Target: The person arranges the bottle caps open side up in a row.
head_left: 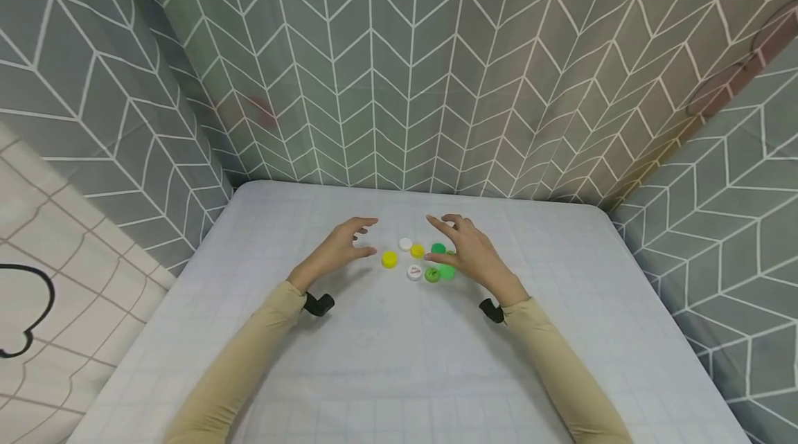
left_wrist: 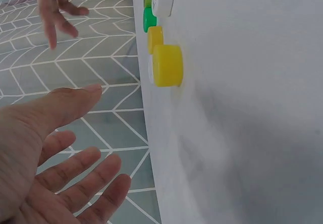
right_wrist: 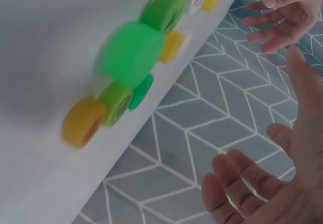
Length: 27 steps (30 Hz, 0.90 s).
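Observation:
Several plastic bottle caps lie in a loose cluster on the table. My left hand hovers left of them, fingers apart and holding nothing; nearest it is a yellow cap. My right hand is over the cluster's right side, also holding nothing, and partly hides the caps under it. Between the hands are a white cap, a smaller yellow cap and a white cap with red print. Green caps sit below the right hand. In the right wrist view an orange-yellow cap shows at the row's end.
A pale cloth covers the table. Patterned grey curtains hang behind it and at both sides. A black wrist camera is strapped under the left wrist, another black camera under the right.

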Available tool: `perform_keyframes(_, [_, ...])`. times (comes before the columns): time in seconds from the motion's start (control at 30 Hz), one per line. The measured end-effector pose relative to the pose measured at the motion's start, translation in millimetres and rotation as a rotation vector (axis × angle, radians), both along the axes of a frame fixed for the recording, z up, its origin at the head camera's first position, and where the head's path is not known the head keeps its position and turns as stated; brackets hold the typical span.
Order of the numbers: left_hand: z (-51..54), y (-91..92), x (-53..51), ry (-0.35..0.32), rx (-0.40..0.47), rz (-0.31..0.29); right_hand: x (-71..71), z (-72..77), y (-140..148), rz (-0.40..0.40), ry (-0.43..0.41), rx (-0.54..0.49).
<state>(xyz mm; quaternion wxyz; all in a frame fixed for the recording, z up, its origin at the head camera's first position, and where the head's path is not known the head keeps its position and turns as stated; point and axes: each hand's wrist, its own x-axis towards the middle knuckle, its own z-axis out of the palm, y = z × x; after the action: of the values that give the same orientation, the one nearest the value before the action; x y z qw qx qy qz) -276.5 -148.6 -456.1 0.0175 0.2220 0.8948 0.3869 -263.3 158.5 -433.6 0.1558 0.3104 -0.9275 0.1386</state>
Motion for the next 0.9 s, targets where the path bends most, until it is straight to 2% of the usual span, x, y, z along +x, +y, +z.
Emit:
perform_keyframes(0.27, [-1.1, 8.0, -0.1, 0.014, -0.007, -0.014, -9.2, -4.0, -28.2, 0.041, -0.070, 0.005])
perform_keyframes(0.43, [-1.4, 7.4, 0.2, -0.007, -0.004, -0.013, -13.0, -5.5, -44.9, 0.052, -0.090, 0.033])
perform_keyframes(0.63, [-8.0, 9.7, -2.0, -0.001, -0.011, -0.048, -16.1, -13.0, -58.5, 0.056, -0.121, 0.082])
perform_keyframes(0.77, [-15.3, 12.3, -3.2, 0.025, -0.062, -0.082, -15.5, -22.8, -65.2, 0.081, -0.157, 0.092])
perform_keyframes(0.9, [-21.3, 15.9, -3.9, 0.037, -0.135, -0.091, -14.9, -29.9, -69.6, 0.116, -0.148, 0.103])
